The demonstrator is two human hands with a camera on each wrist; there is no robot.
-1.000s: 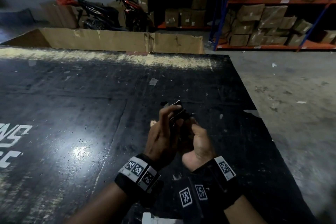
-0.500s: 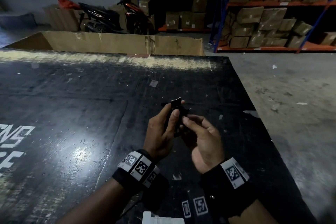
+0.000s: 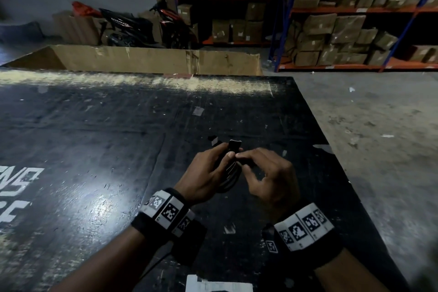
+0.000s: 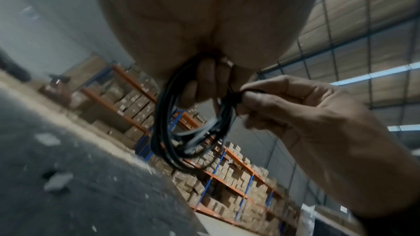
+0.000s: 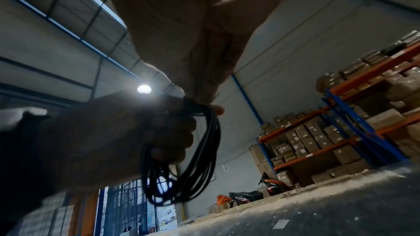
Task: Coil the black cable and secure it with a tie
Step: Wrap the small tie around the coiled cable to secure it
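Note:
The black cable [image 3: 230,174] is wound into a small coil held above the black table [image 3: 99,149]. My left hand [image 3: 221,160] grips one side of the coil, fingers curled through the loops [image 4: 163,123]. A short black tab of the tie [image 3: 234,145] sticks up above the coil. My right hand [image 3: 243,159] pinches the thin black tie [image 4: 252,90] against the bundle between thumb and forefinger. In the right wrist view the coil [image 5: 204,159] hangs below my left hand [image 5: 127,132]. One cable end [image 3: 214,140] pokes out beyond my left fingers.
A long open cardboard box [image 3: 151,59] stands beyond the table's far edge. The table's right edge [image 3: 331,149] drops to a concrete floor. Shelves of cartons [image 3: 343,31] and two scooters [image 3: 142,26] stand at the back. White paper [image 3: 218,285] lies at the near edge.
My right hand has turned from beside the coil to come over it, its fingertips now pinching the tie at the coil's top. My left hand keeps its grip on the cable.

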